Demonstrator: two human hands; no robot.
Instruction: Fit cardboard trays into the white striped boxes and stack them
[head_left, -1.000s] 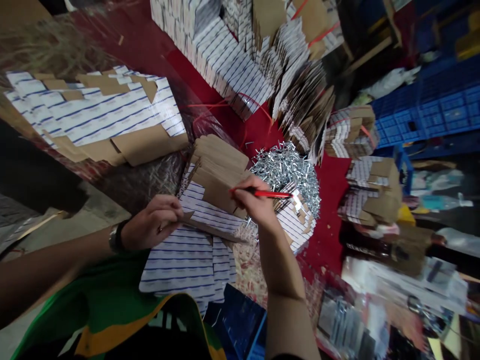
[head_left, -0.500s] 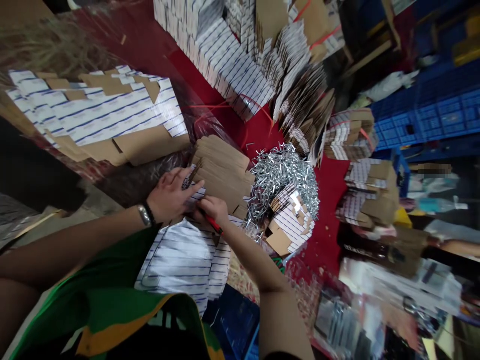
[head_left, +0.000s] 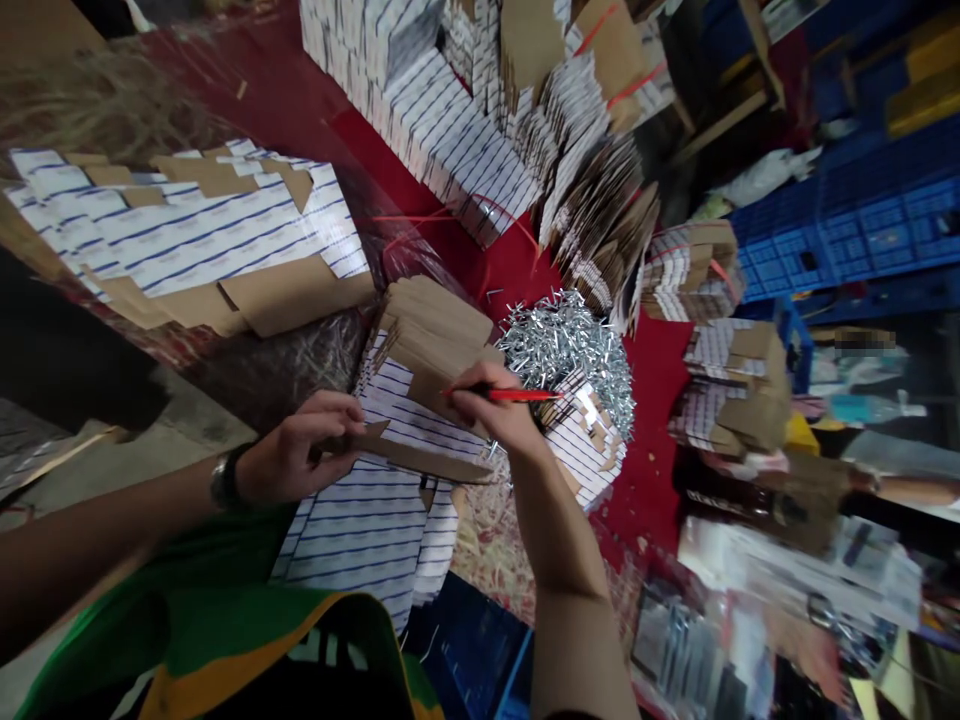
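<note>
My left hand (head_left: 304, 448) is closed on a flat brown cardboard blank (head_left: 420, 458), holding it edge-on over a pile of white blue-striped flattened cartons (head_left: 375, 520) in front of me. My right hand (head_left: 499, 412) pinches a thin red pencil-like stick (head_left: 525, 395), its tip pointing right toward a heap of shiny metal staples (head_left: 566, 345). A stack of brown cardboard blanks (head_left: 435, 335) lies just beyond both hands. A small striped carton (head_left: 589, 440) rests against the staple heap.
A spread of striped cartons (head_left: 187, 230) lies on the red table (head_left: 510, 265) at the left. Tall stacks of cartons (head_left: 450, 120) and fanned bundles (head_left: 600, 220) stand behind. Blue crates (head_left: 847, 230) are at the right, mixed clutter at lower right.
My hands, together at the brown stack half a second ago, have parted: the left drew back with a cardboard blank, the right moved toward the staples with the red stick level.
</note>
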